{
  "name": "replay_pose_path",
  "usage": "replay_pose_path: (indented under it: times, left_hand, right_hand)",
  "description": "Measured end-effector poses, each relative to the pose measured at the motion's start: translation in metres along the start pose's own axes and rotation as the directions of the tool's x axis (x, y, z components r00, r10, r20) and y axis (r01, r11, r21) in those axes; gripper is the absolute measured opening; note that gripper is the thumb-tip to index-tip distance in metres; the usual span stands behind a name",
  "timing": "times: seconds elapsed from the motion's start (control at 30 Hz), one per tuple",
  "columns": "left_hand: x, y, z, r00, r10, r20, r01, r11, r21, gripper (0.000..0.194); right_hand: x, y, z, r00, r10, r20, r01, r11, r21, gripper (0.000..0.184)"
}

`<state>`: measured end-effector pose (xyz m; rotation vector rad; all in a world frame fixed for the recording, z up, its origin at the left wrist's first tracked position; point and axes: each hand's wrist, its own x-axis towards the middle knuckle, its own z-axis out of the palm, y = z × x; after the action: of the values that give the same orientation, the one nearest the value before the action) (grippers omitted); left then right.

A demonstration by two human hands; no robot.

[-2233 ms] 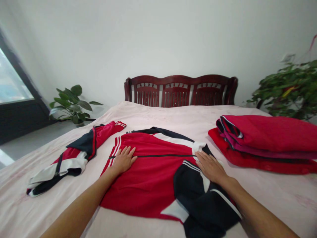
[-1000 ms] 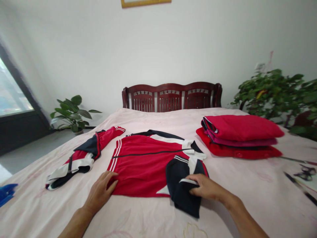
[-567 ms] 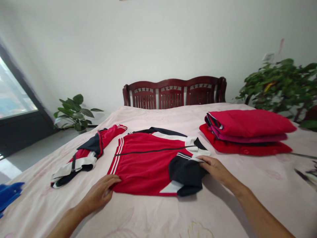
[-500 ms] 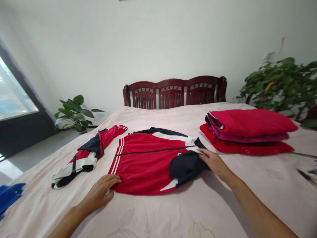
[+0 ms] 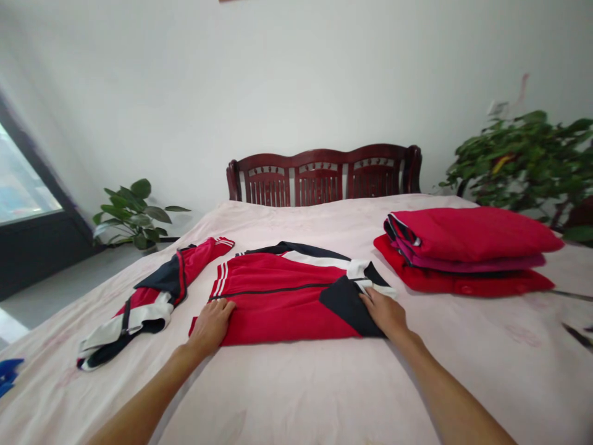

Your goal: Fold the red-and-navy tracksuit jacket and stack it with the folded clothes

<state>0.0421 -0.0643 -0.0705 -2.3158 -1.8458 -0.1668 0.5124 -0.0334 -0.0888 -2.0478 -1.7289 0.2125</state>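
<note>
A red jacket (image 5: 282, 296) with white stripes and navy panels lies front up on the pink bed sheet (image 5: 301, 395). Its near edge is folded in over the body, with a navy panel on top at the right. My left hand (image 5: 210, 324) lies flat, fingers together, on the jacket's near left corner by the striped hem. My right hand (image 5: 383, 312) presses flat on the navy panel near the white collar. The jacket's other sleeve (image 5: 152, 293) sprawls out to the left on the bed, untouched.
A stack of folded red clothes (image 5: 463, 250) sits on the bed at the right. A dark wooden headboard (image 5: 324, 176) stands behind. Potted plants stand at the left (image 5: 134, 213) and right (image 5: 523, 157). Something blue (image 5: 7, 374) lies at the left edge.
The near sleeve and near edge of the jacket have been folded in over its body. Both hands moved onto the folded edge and now press it flat.
</note>
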Motion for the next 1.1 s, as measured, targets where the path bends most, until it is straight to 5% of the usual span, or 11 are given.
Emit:
replay_pose_path:
  times: [0.17, 0.3, 0.47, 0.73, 0.93, 1.03, 1.1]
  left_hand:
    - [-0.009, 0.009, 0.010, 0.972, 0.012, -0.235, -0.032, 0.996, -0.078, 0.042]
    - [0.006, 0.044, 0.003, 0.954, 0.017, -0.298, -0.151, 0.889, -0.432, 0.034]
    - [0.058, 0.120, -0.005, 0.998, 0.010, -0.054, -0.049, 0.626, -0.778, 0.037]
    - [0.115, 0.189, -0.009, 0.949, 0.308, 0.063, -0.143, 0.602, -0.786, 0.040]
    - [0.120, 0.206, -0.003, 0.976, 0.216, 0.022, -0.135, 0.684, -0.716, 0.036]
    - [0.124, 0.192, -0.021, 0.994, 0.028, -0.109, -0.094, 0.737, -0.669, 0.030]
    - [0.127, 0.173, -0.040, 0.967, -0.078, -0.243, -0.093, 0.779, -0.620, 0.029]
  right_hand:
    - [-0.007, -0.004, -0.002, 1.000, 0.017, 0.018, -0.014, 0.991, -0.132, 0.040]
    - [-0.011, -0.004, -0.002, 0.997, -0.034, -0.069, 0.027, 0.994, -0.101, 0.035]
    - [-0.017, 0.002, -0.001, 0.960, -0.090, -0.265, 0.110, 0.992, 0.064, 0.038]
    - [-0.017, 0.006, -0.001, 0.959, -0.017, -0.284, 0.063, 0.986, 0.151, 0.044]
    - [-0.015, 0.008, -0.001, 0.954, -0.044, -0.298, 0.091, 0.985, 0.147, 0.041]
    - [-0.015, 0.008, -0.001, 0.954, -0.020, -0.298, 0.055, 0.993, 0.107, 0.038]
    - [-0.016, 0.006, -0.002, 0.963, -0.023, -0.268, 0.043, 0.996, 0.072, 0.035]
